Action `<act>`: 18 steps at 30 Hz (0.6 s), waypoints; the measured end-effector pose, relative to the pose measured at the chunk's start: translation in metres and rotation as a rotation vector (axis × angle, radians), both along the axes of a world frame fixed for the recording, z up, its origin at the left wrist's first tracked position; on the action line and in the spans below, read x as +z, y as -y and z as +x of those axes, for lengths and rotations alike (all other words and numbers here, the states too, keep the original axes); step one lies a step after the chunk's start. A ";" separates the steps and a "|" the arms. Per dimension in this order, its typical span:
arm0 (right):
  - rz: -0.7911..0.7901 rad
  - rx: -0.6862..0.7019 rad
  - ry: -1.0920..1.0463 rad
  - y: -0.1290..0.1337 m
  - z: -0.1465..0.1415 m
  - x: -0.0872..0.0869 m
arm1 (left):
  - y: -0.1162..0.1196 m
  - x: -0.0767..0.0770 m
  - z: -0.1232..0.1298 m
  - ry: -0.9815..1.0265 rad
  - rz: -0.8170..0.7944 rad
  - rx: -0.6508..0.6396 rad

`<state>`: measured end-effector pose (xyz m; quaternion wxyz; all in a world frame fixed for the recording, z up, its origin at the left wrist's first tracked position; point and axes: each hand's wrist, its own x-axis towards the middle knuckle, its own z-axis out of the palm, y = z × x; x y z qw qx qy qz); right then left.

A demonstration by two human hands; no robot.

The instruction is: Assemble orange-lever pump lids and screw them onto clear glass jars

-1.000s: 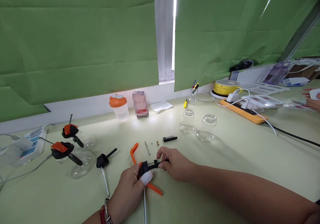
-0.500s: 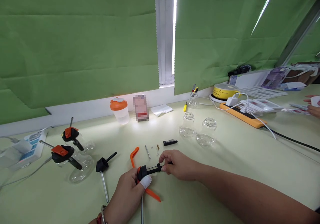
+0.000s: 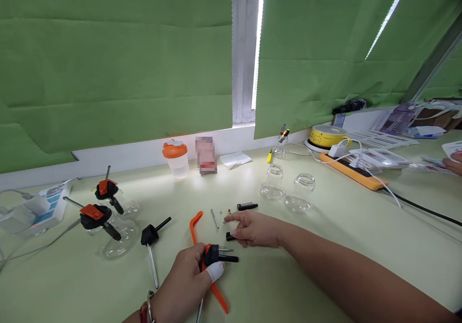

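Note:
My left hand (image 3: 189, 275), its thumb wrapped in white tape, grips a black cap (image 3: 212, 254) that has a black tube, a thin metal rod and a long metal rod below. An orange lever (image 3: 219, 298) extends from under the hand; another orange arm (image 3: 195, 224) rises behind it, its join hidden. My right hand (image 3: 256, 229) keeps a small black plastic piece (image 3: 230, 237) under its curled fingers. Its index finger stretches to tiny metal parts (image 3: 224, 222) on the table; contact is unclear. Nearby lie a metal pin (image 3: 215, 218) and a black piece with a spring (image 3: 247, 206).
Left stand glass bottles (image 3: 124, 239) with black-and-orange tops and a loose black cap with rod (image 3: 149, 235). Behind are an orange-lidded cup (image 3: 175, 158), two glass jars (image 3: 299, 193) and an orange power strip (image 3: 353, 170). Another person's hand (image 3: 454, 163) shows far right.
My right hand has pulled the small black piece off the cap's tube and moved away towards the tiny metal parts. My left hand still holds the cap, now turned slightly.

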<state>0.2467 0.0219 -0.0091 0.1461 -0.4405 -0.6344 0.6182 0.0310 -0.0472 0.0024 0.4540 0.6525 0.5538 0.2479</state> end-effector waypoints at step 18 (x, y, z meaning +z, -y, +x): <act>0.610 -0.328 0.369 -0.011 0.032 0.007 | 0.001 -0.001 -0.003 -0.091 0.008 -0.117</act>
